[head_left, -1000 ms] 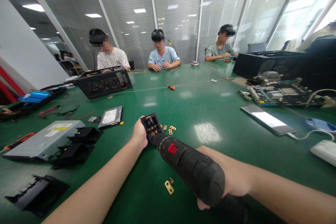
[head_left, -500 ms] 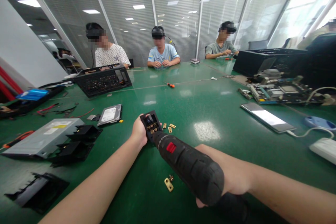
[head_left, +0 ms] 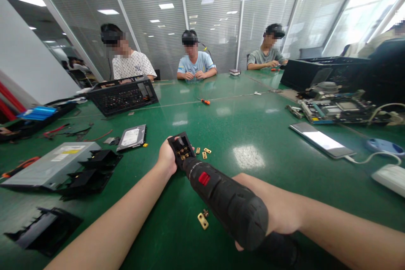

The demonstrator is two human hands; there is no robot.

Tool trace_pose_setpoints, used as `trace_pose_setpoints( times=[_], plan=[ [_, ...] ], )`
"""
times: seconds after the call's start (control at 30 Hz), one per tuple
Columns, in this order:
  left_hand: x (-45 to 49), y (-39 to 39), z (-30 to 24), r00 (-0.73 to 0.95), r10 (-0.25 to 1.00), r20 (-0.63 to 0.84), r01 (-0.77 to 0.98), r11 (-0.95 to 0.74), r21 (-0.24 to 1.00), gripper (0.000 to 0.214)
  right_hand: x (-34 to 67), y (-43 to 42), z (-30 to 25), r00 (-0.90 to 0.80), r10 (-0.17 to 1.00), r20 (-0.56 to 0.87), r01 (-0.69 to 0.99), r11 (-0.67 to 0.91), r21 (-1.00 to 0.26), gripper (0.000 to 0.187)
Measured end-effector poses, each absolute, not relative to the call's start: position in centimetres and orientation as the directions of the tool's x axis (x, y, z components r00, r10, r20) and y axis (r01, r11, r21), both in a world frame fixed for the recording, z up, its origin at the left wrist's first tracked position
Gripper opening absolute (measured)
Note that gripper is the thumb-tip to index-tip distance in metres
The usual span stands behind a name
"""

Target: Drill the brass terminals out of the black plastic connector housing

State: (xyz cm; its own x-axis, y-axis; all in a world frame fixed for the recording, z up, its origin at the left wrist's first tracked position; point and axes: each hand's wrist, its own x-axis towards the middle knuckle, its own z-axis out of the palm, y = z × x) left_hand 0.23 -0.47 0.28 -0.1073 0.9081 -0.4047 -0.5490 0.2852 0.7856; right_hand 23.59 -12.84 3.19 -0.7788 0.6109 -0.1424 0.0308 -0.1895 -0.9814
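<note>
My left hand (head_left: 167,157) is closed around a black terminal block (head_left: 181,147), a small open housing with brass parts inside, tilted above the table. In my right hand (head_left: 249,183) is a black power drill (head_left: 221,198) with a red switch on top. Its nose points at the near end of the block; the tip itself is hidden. Several small brass plates (head_left: 204,155) lie just beyond the block. Closer to me, another brass plate (head_left: 203,221) with two holes rests beside a small screw (head_left: 206,212).
On the left are a hard drive (head_left: 131,137), an optical drive (head_left: 53,160) and black plastic brackets (head_left: 44,230). A phone (head_left: 321,140) and a circuit board (head_left: 335,107) lie right. An orange screwdriver (head_left: 205,101) lies farther back. Several people sit across the green table (head_left: 272,135).
The view has shifted very slightly. Both hands keep their hold, and the drill stays against the terminal block's near end.
</note>
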Motion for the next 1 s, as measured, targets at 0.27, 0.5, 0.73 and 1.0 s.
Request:
trace_pose_setpoints(
  times=[0.27, 0.5, 0.73, 1.0],
  plan=[
    [0.14, -0.38, 0.15, -0.112, 0.926, -0.359, -0.468, 0.27, 0.842, 0.031, 23.44, -12.8, 2.96, -0.767, 0.614, -0.187, 0.074, -0.206, -0.976, 0.047],
    [-0.02, -0.26, 0.01, -0.107, 0.93, -0.351, -0.442, 0.272, 0.855, 0.028, 23.44, -12.96, 3.47, -0.779, 0.6, -0.181, 0.057, -0.22, -0.974, 0.045],
    [-0.03, -0.24, 0.07, -0.111, 0.924, -0.365, -0.451, 0.281, 0.847, 0.027, 23.38, -12.91, 3.7, -0.778, 0.599, -0.19, 0.062, -0.228, -0.972, 0.049],
    [0.08, -0.33, 0.22, -0.107, 0.925, -0.364, -0.452, 0.281, 0.847, 0.027, 23.32, -12.99, 3.89, -0.784, 0.588, -0.196, 0.04, -0.267, -0.963, 0.049]
  ],
)
